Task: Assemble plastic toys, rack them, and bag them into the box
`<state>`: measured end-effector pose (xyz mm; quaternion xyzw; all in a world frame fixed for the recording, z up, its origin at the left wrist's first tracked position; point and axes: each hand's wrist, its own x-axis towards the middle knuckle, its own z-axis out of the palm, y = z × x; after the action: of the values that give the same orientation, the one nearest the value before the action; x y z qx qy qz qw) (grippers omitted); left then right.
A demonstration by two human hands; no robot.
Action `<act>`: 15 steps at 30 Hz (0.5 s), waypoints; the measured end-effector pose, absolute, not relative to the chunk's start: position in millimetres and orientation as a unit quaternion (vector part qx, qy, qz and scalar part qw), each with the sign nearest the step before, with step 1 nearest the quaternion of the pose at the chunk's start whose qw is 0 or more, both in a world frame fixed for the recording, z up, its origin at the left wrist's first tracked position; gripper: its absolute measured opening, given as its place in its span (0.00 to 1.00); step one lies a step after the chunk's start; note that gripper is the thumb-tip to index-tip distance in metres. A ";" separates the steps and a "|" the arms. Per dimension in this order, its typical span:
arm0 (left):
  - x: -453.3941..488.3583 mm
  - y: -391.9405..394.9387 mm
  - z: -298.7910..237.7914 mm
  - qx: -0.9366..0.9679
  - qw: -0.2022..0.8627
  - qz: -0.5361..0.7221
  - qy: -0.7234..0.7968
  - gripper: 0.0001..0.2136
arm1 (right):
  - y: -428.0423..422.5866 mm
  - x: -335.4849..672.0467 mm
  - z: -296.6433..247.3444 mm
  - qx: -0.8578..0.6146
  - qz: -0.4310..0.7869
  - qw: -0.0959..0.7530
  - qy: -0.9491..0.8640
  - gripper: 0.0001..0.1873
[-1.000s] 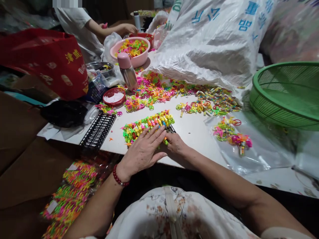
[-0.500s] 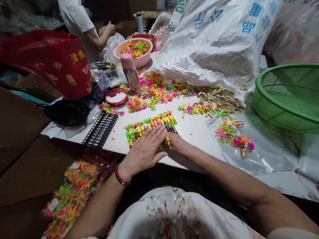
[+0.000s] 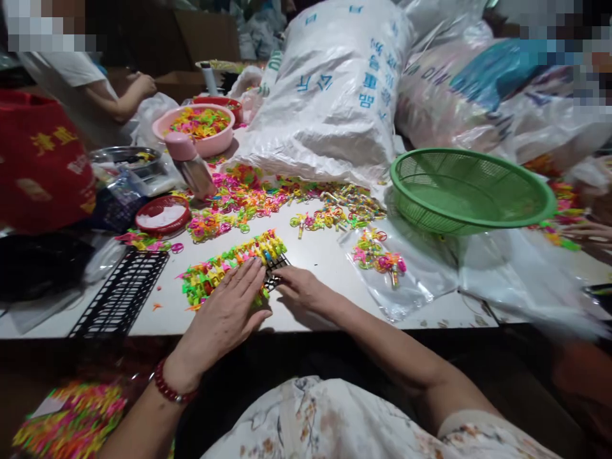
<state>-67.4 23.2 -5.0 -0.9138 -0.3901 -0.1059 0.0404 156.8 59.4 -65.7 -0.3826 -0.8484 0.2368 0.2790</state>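
Just in front of me lies a black plastic grid rack [image 3: 283,261], mostly covered by rows of small bright plastic toy pieces [image 3: 203,280]. Across the front of those rows rests my left hand [image 3: 229,296], its fingers stretched out flat and its thumb apart. My right hand [image 3: 303,288] has its bent fingers closed on the rack's bare right end. Some of the pieces are hidden under the left palm. A second black grid rack [image 3: 122,287], with no pieces on it, lies to the left.
Loose toy pieces [image 3: 258,197] are heaped behind, near a pink-capped flask [image 3: 191,167] and a pink basin [image 3: 222,141]. To the right are a green basket [image 3: 478,220] and clear bags [image 3: 421,280]. A large white sack [image 3: 325,108] stands at the back. Other people are at both sides.
The view has swung right, bringing in the whole green basket and a person's hand at the right. My right hand has shifted outward along the rack, and more bare grid shows.
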 end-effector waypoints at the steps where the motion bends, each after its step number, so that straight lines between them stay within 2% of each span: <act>1: -68.1 23.3 -4.7 -0.916 0.046 -0.105 -0.385 0.33 | 53.9 178.3 -60.8 -0.418 0.211 0.289 -0.835 0.15; 3: -69.6 22.7 -3.6 -0.920 0.055 -0.101 -0.375 0.31 | 44.7 227.0 -53.1 -0.518 0.118 0.274 -0.802 0.16; 6: -71.2 21.7 -2.7 -0.925 0.057 -0.102 -0.361 0.25 | 38.6 293.0 -46.7 -0.664 -0.023 0.161 -0.730 0.12; 10: -69.0 21.3 -2.3 -0.925 0.035 -0.117 -0.361 0.22 | 41.5 331.1 -43.5 -0.711 -0.074 0.054 -0.697 0.09; 12: -66.2 20.0 0.2 -0.920 0.022 -0.119 -0.372 0.21 | 44.9 327.2 -42.3 -0.700 -0.073 0.056 -0.708 0.09; 15: -62.8 17.3 6.0 -0.916 0.003 -0.113 -0.386 0.19 | 49.1 296.7 -41.0 -0.679 -0.023 0.136 -0.721 0.09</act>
<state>-62.8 17.3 6.0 -0.9155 -0.3862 -0.1126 0.0029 296.7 49.1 -41.0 -0.6795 -0.7205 -0.0232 0.1364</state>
